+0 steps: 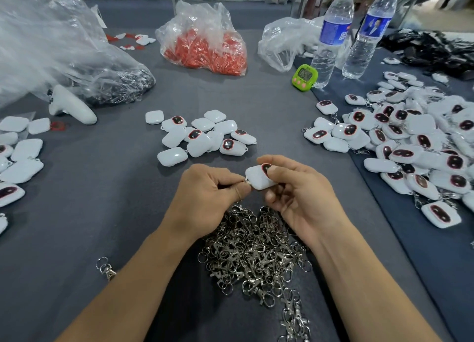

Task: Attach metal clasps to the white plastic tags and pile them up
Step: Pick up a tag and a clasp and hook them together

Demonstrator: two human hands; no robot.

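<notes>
Grey cloth table (107, 213); tag piles (410, 141); bottles (333, 39) behind.

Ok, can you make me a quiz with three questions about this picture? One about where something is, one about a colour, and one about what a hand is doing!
1. Where is the clasp pile?
A) on the floor
B) on the table, under the wrists
C) in a box

2. What colour is the timer?
A) blue
B) yellow
C) green

3. What is the right hand doing?
A) gripping a tag
B) lying flat
C) waving

Answers:
1 B: the heap lies on the table between the forearms.
2 C: its case is bright green.
3 A: thumb and fingers curl round the white tag, while the left hand pinches a clasp at its corner.
</notes>
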